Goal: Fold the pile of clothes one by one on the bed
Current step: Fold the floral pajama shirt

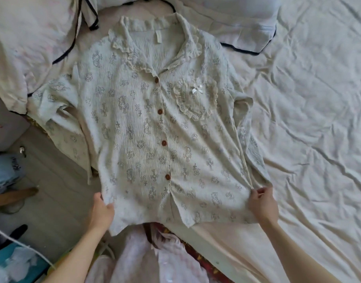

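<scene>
A pale printed button-up shirt (146, 123) with brown buttons, a lace collar and a lace heart pocket lies spread face up on the bed, collar away from me. My left hand (100, 211) grips its lower left hem corner, which hangs past the bed edge. My right hand (261, 201) pinches the lower right side seam near the hem. Both short sleeves stick out sideways; the right one is crumpled.
A wrinkled white sheet (308, 119) covers the bed to the right. White clothes with dark piping (38, 43) lie at the top left, more white cloth (247, 23) at the top. A pink garment (146, 256) hangs below me. Floor and a denim item (3, 172) are at left.
</scene>
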